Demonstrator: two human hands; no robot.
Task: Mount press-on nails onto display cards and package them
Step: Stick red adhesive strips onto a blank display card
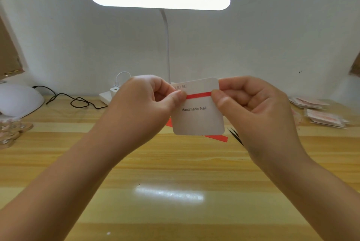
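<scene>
A white display card [198,119] printed "Handmade Nail" is held up above the wooden table [175,162]. A red tape strip [198,95] runs across the card's upper part. My left hand [148,104] pinches the card's left edge at the strip's left end, thumb in front. My right hand [251,102] pinches the right edge at the strip's other end. More red strips [220,139] lie on the table behind the card, partly hidden.
A lit white desk lamp [159,1] stands at the back. A white domed nail lamp [19,100] with a black cable [78,101] sits far left. Packaged nail cards [323,118] pile at the right. Black tweezers [236,136] lie by my right wrist. Small round items [11,129] crowd the left edge.
</scene>
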